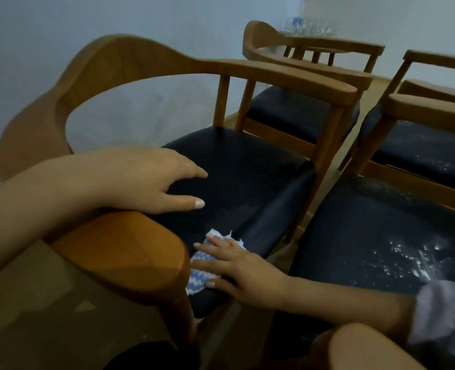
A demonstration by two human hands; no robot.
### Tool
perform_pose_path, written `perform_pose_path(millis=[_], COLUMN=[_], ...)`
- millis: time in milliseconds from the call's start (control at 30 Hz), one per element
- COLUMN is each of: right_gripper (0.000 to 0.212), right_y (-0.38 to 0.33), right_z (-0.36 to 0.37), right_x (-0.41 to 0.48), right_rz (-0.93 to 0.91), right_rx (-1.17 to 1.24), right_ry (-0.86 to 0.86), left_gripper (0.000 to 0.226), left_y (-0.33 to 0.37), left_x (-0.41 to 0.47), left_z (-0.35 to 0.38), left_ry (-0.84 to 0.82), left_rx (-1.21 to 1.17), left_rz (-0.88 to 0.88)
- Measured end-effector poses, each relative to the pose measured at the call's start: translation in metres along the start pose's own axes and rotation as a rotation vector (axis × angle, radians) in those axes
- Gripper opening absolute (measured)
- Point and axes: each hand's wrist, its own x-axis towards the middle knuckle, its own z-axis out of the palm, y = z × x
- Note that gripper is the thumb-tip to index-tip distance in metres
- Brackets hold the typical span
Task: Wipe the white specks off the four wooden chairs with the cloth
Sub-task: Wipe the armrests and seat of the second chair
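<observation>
Fingers [213, 250] of right hand [243, 273] flat over half-hidden cloth [204, 259]

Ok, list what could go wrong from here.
1. The cloth, pressed flat under the right hand at the near seat's front edge, could slip off that edge.
2. The neighbouring seat is thick with white specks; the sleeve above it might pick them up.

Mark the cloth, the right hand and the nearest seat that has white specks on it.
cloth [202, 276]: head view, on its blue zigzag patch.
right hand [245, 276]: head view, on the back of the hand.
speckled seat [367, 236]: head view, on the dark cushion near its middle.
</observation>
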Motion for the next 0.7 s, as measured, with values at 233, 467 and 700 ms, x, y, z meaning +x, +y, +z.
perform_pose_path(millis=[233, 467, 700], right_gripper=[0.044, 0.044, 0.047], right_y=[0.005, 0.031, 0.072], right_z=[0.020, 0.011, -0.011], right_x=[-0.003, -0.020, -0.035], right_rz=[-0.172, -0.183, -0.010], right_rx=[-0.151, -0.198, -0.187], right_ry=[0.048, 0.080, 0.094], left_gripper=[0.081, 0.080, 0.082], left_y=[0.002, -0.004, -0.001], left_x=[-0.009, -0.011, -0.015], left_z=[0.004, 0.011, 0.012], left_ry=[0.091, 0.198, 0.250], left_rx=[-0.184, -0.302, -0.336], left_rz=[-0.075, -0.109, -0.118])
